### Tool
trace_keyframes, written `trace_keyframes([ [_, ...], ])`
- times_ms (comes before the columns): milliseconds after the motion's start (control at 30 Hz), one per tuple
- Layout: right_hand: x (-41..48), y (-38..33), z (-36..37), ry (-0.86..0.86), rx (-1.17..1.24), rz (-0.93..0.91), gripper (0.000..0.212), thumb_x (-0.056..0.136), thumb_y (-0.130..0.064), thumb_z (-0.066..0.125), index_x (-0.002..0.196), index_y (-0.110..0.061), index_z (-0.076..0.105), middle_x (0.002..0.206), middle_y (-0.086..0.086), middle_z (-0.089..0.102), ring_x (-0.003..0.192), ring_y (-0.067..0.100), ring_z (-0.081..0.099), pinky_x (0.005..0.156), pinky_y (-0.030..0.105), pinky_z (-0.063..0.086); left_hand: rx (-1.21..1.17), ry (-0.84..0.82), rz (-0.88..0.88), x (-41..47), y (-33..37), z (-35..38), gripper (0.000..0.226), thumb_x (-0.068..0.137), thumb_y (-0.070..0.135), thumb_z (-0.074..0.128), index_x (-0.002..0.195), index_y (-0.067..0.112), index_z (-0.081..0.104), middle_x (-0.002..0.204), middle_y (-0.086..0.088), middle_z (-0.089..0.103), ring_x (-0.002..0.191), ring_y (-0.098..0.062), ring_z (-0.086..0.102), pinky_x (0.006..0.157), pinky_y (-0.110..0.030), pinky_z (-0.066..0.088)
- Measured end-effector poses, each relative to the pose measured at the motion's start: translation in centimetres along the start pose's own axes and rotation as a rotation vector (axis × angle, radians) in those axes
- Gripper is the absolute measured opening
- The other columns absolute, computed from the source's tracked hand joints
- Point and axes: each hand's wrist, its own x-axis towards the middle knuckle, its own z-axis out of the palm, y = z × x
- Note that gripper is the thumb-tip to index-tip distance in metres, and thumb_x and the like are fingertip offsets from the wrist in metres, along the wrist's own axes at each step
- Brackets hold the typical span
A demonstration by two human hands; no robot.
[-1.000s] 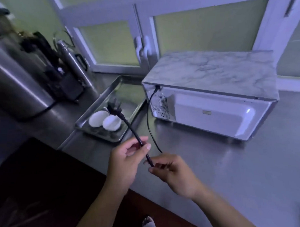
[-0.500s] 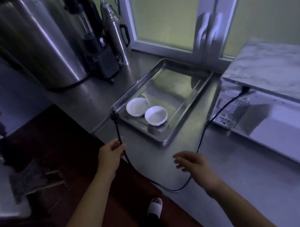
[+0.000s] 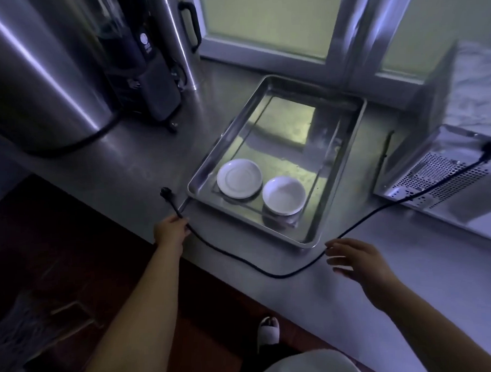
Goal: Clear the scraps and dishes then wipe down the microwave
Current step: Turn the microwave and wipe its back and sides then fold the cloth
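Start with the steel counter, which runs the whole width of the shot, and the big steel urn standing at the far left. Over on the right edge is the microwave. It's turned so its vented back panel faces us, and the door is out of sight, so there's no telling how clean the inside is.

Between the two sits the metal tray, hard against the window sill. Both dishes are in its near end. No scraps show in the tray or on the counter, so the clearing part of the job looks done.

The left hand is at the counter's near edge, just left of the tray, with its fingers closed around the black cord. The right hand holds nothing and hovers low over the counter near the tray's near right corner, fingers spread and relaxed. The fingertips are right beside the cord, but I can't say whether they touch it.

In the tray, the white saucer sits on the left and the white bowl just beside it on the right. Both look empty.

The cord runs from the microwave's back and loops along the counter edge to the left hand. The plug sticks out past the fingers and isn't in any socket.

My read is that the oven is unplugged and the dishes are out. No cloth is in view, so the wipe-down looks like the part left to do.
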Motion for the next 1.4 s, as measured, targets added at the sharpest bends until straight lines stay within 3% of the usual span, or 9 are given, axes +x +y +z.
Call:
trace_keyframes([
  [333,-1.2,2.1,-4.8,0.142,0.159,0.115,0.021,0.100,-0.008,0.051,0.106,0.000,0.069,0.111,0.026,0.068,0.105,0.042,0.065,0.097,0.051,0.051,0.255,0.033,0.055,-0.6,1.8,3.1,0.023,0.087,0.021,0.060,0.109,0.017,0.064,0.100,-0.009,0.064,0.091,-0.028,0.060,0.081,-0.034,0.049],
  [467,-2.0,3.9,-8.8,0.259,0.302,0.143,0.023,0.099,-0.010,0.051,0.111,0.001,0.068,0.106,0.022,0.069,0.094,0.033,0.066,0.096,0.046,0.051,0.484,0.109,0.331,-3.6,3.7,6.3,0.038,0.084,0.031,0.057,0.120,0.019,0.061,0.113,-0.016,0.067,0.101,-0.040,0.063,0.090,-0.045,0.052],
  [600,-3.8,5.7,-13.7,0.341,0.420,0.136,0.020,0.095,-0.011,0.056,0.107,-0.003,0.070,0.099,0.015,0.068,0.089,0.029,0.066,0.088,0.040,0.053,0.293,-0.306,0.499,-14.0,4.8,14.9,0.020,0.083,0.014,0.058,0.098,0.020,0.071,0.090,-0.006,0.070,0.087,-0.023,0.061,0.077,-0.032,0.046],
  [767,-7.7,9.3,-21.5,0.430,0.556,0.110,0.020,0.097,-0.011,0.054,0.106,-0.003,0.070,0.098,0.014,0.069,0.091,0.030,0.067,0.090,0.041,0.054,0.458,-0.950,0.579,-28.8,-1.1,25.7,0.019,0.083,0.010,0.066,0.089,0.028,0.068,0.075,0.002,0.067,0.065,-0.004,0.061,0.073,-0.029,0.049],
  [933,-13.0,15.4,-31.3,0.676,0.641,0.082,0.017,0.097,-0.008,0.054,0.100,-0.004,0.071,0.094,0.013,0.070,0.087,0.028,0.066,0.087,0.042,0.053,0.733,-1.314,0.547,-40.6,-10.2,32.8,0.021,0.073,0.029,0.060,0.091,0.029,0.071,0.081,0.000,0.071,0.073,-0.013,0.063,0.079,-0.033,0.051],
  [1067,-16.7,21.4,-39.3,1.048,0.370,0.123,0.014,0.090,-0.011,0.063,0.101,-0.009,0.072,0.094,0.007,0.069,0.076,0.021,0.061,0.070,0.032,0.050,0.907,-1.428,0.494,-46.5,-15.8,35.0,0.015,0.075,0.030,0.064,0.086,0.033,0.074,0.083,-0.007,0.073,0.074,-0.014,0.064,0.079,-0.033,0.052],
  [1133,-18.0,24.1,-43.1,1.171,0.156,0.150,0.023,0.086,-0.016,0.065,0.109,-0.014,0.070,0.106,0.006,0.070,0.091,0.024,0.065,0.080,0.039,0.054,0.968,-1.422,0.475,-48.2,-18.0,35.7,0.014,0.085,0.018,0.068,0.087,0.031,0.074,0.085,-0.008,0.074,0.073,-0.013,0.065,0.075,-0.029,0.050],
  [1267,-18.3,28.2,-49.8,1.151,-0.281,0.280,0.046,0.085,-0.024,0.067,0.129,-0.015,0.062,0.134,0.012,0.058,0.125,0.034,0.049,0.099,0.047,0.043,1.026,-1.383,0.414,-50.1,-20.5,36.4,0.020,0.092,0.000,0.061,0.093,0.017,0.072,0.078,-0.002,0.070,0.067,-0.010,0.062,0.061,-0.015,0.048],
  [1400,-17.2,29.1,-54.2,1.164,-0.305,0.378,0.050,0.092,-0.029,0.055,0.140,-0.017,0.051,0.144,0.009,0.048,0.135,0.034,0.035,0.108,0.046,0.031,1.025,-1.308,0.375,-50.4,-20.8,36.9,0.021,0.093,-0.002,0.059,0.096,0.015,0.072,0.081,-0.004,0.070,0.072,-0.012,0.063,0.067,-0.021,0.050],
])
